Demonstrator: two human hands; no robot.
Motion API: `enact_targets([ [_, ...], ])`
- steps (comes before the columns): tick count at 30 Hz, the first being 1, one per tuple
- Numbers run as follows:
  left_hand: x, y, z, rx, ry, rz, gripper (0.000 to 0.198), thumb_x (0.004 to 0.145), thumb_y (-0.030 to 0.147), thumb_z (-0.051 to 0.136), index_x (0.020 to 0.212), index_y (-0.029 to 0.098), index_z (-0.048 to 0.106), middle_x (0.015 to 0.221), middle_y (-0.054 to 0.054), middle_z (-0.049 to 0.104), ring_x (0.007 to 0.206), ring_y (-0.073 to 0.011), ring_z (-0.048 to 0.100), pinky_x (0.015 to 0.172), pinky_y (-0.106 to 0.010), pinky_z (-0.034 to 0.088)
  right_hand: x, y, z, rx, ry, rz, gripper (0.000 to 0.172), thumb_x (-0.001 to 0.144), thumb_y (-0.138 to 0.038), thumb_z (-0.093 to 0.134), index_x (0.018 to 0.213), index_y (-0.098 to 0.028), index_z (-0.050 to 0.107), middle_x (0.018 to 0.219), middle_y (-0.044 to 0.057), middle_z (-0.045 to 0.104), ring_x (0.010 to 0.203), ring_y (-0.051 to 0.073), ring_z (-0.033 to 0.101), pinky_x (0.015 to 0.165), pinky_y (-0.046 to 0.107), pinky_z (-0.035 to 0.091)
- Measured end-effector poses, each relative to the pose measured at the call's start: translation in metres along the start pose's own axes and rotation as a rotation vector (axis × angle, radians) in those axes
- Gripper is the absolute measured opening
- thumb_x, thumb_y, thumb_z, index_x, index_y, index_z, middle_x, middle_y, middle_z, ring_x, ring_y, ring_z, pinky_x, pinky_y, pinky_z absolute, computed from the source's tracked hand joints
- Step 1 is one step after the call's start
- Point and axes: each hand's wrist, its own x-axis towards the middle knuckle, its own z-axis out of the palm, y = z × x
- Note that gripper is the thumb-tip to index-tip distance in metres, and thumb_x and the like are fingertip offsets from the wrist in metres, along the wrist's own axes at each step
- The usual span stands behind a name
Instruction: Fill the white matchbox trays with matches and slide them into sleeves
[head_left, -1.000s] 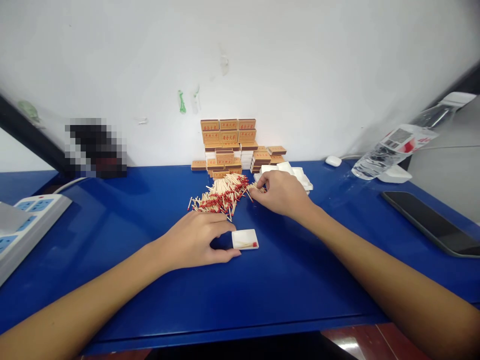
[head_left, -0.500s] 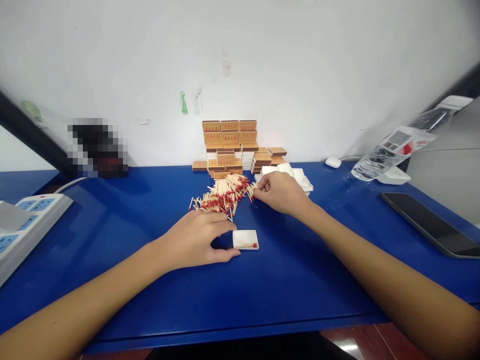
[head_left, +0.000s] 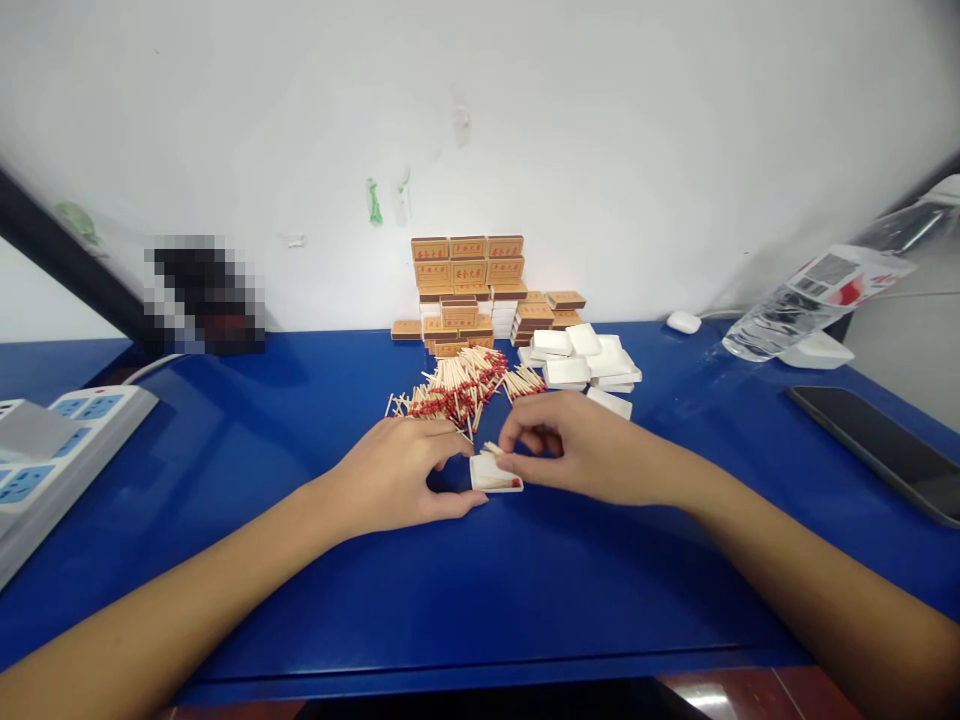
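Note:
A small white matchbox tray point(head_left: 480, 484) lies on the blue table with a few red-tipped matches inside. My left hand point(head_left: 405, 475) curves about its left end, thumb at the near edge and fingers at the far edge, steadying it. Over the tray's right side, my right hand point(head_left: 574, 450) pinches matches point(head_left: 491, 449), whose pale ends poke out between thumb and fingers. How many it holds is hidden. Just beyond both hands, a large heap of loose matches point(head_left: 457, 385) spreads out, with a smaller bunch point(head_left: 524, 382) at its right.
Stacked matchboxes point(head_left: 469, 270) stand against the wall behind the heap. White matchbox trays point(head_left: 568, 371) are piled to the right. Farther right are a leaning plastic bottle point(head_left: 780, 310), a white earbud case point(head_left: 683, 322) and a phone point(head_left: 877, 450). A power strip point(head_left: 75, 450) sits at the left.
My right hand has come from the matches beside the heap toward me, to the tray, with matches pinched in it. My left hand stays at the tray.

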Motion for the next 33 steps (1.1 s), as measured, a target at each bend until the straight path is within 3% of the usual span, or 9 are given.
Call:
enact_targets([
  [6, -0.0008, -0.0013, 0.0015, -0.001, 0.004, 0.006, 0.028, 0.089, 0.047, 0.071, 0.091, 0.019, 0.071, 0.075, 0.002, 0.065, 0.064, -0.0118, 0.059, 0.057, -0.026, 0.039, -0.0013, -0.005, 0.0123, -0.105, -0.019, -0.054, 0.01, 0.091, -0.023, 0.067, 0.082, -0.019, 0.068, 0.073, -0.003, 0.057, 0.067, 0.012, 0.05, 0.064, 0.027, 0.035],
  [17, -0.0013, -0.0008, -0.0003, 0.005, 0.028, 0.022, 0.028, 0.088, 0.047, 0.073, 0.092, 0.019, 0.071, 0.075, 0.003, 0.065, 0.063, -0.011, 0.06, 0.056, -0.026, 0.042, -0.0026, -0.0048, 0.0098, -0.141, -0.029, -0.102, 0.008, 0.092, -0.02, 0.064, 0.086, -0.02, 0.07, 0.077, -0.002, 0.057, 0.07, 0.012, 0.051, 0.066, 0.028, 0.037],
  [25, -0.0014, 0.0007, 0.0003, 0.085, 0.168, 0.124, 0.025, 0.093, 0.044, 0.068, 0.099, 0.019, 0.07, 0.082, 0.001, 0.071, 0.066, -0.0116, 0.064, 0.057, -0.026, 0.045, -0.004, -0.0062, 0.012, -0.107, 0.022, -0.14, 0.006, 0.091, -0.019, 0.065, 0.089, -0.021, 0.07, 0.081, -0.001, 0.058, 0.072, 0.013, 0.054, 0.066, 0.027, 0.04],
  [33, -0.0025, -0.0034, 0.0011, 0.096, 0.148, 0.09, 0.028, 0.093, 0.046, 0.068, 0.102, 0.019, 0.07, 0.084, 0.001, 0.072, 0.068, -0.0121, 0.065, 0.057, -0.025, 0.045, -0.0056, -0.0047, 0.012, -0.144, 0.024, -0.162, 0.006, 0.092, -0.017, 0.064, 0.092, -0.02, 0.069, 0.084, -0.001, 0.061, 0.071, 0.012, 0.054, 0.066, 0.026, 0.04],
])
